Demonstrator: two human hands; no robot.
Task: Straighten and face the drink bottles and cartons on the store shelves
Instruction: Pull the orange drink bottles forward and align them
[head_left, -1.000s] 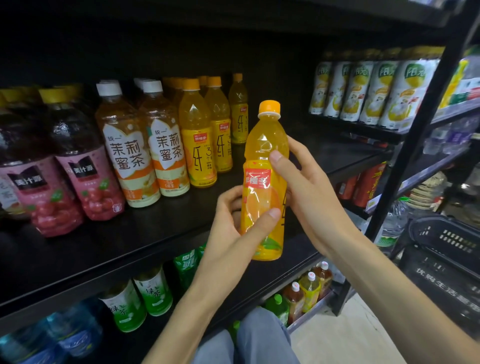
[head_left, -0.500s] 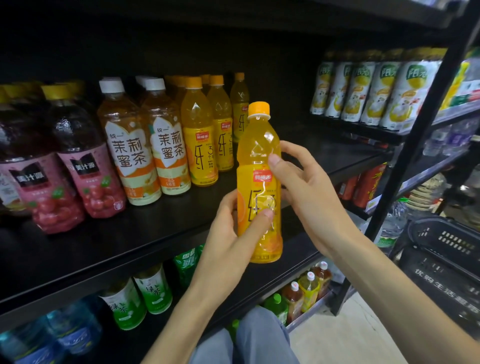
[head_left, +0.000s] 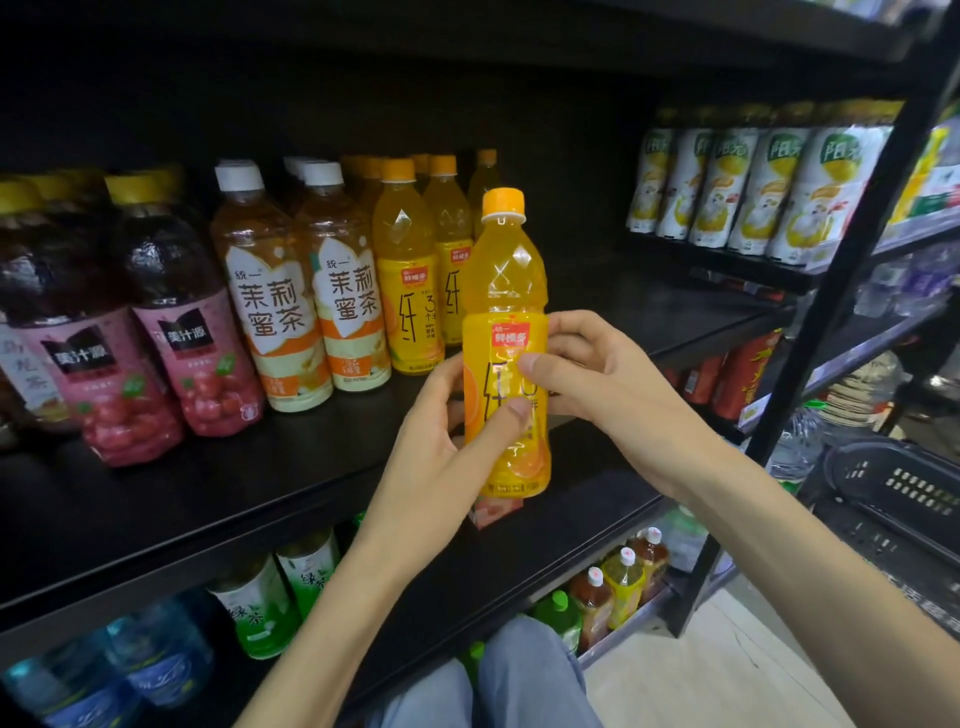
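The orange juice bottle (head_left: 505, 343) is up off the shelf, held upright in front of the black shelf board (head_left: 260, 499), with both hands clamped round its labelled middle. The left hand (head_left: 447, 467) grips it from the near left side, thumb laid across the label; the right hand (head_left: 597, 384) pinches it from the right, thumb on the label front. Its label looks to face the aisle now.

It is full, so I'd judge it moderately heavy for its size, and the thin plastic should give a little under a hard squeeze. The glossy label wrap could be slick, so the waist where the hands sit seems the surest hold; the faceted shoulder and the orange cap (head_left: 503, 200) would serve for a small twist.

The shelf board is flat, dark and smooth, so a bottle should slide on it easily. To the left stand the matching orange bottles (head_left: 408, 270), then jasmine tea bottles (head_left: 270, 291) and pink-labelled dark juice bottles (head_left: 182, 322), close together. To the right the board is bare. Beyond the upright post (head_left: 852, 270) is another shelf of white-wrapped bottles (head_left: 769, 192), and a black basket (head_left: 904, 493) sits low at the right
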